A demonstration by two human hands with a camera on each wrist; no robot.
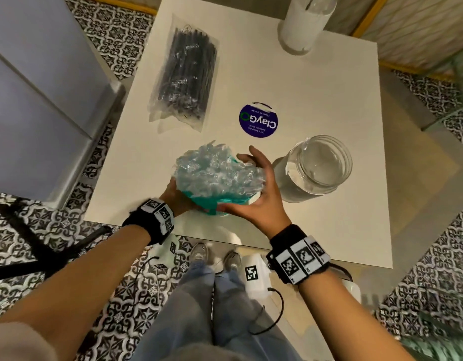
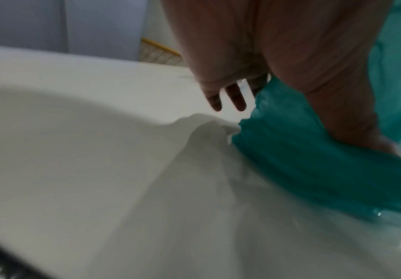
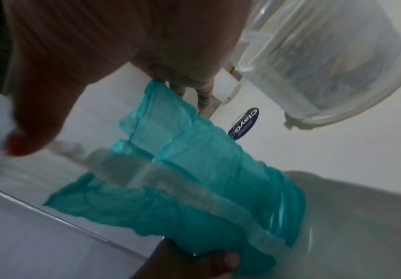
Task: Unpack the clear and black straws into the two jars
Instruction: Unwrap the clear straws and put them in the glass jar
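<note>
The pack of clear straws (image 1: 217, 173), in a teal-backed plastic bag, is held just above the near edge of the white table (image 1: 316, 82), straw ends pointing up at the camera. The left hand (image 1: 177, 195) cups its left underside and the right hand (image 1: 261, 188) wraps its right side, fingers curved round the plastic; the left fingers are mostly hidden behind the pack. Bare tabletop lies beyond and to the right. Just right of the right hand stands an open glass jar (image 1: 319, 165), apparently empty. A second jar (image 1: 303, 22) stands at the far edge, its top cut off. The sealed bag of black straws (image 1: 184, 76) lies flat near the left edge. A round blue sticker (image 1: 258, 120) sits mid-table.
</note>
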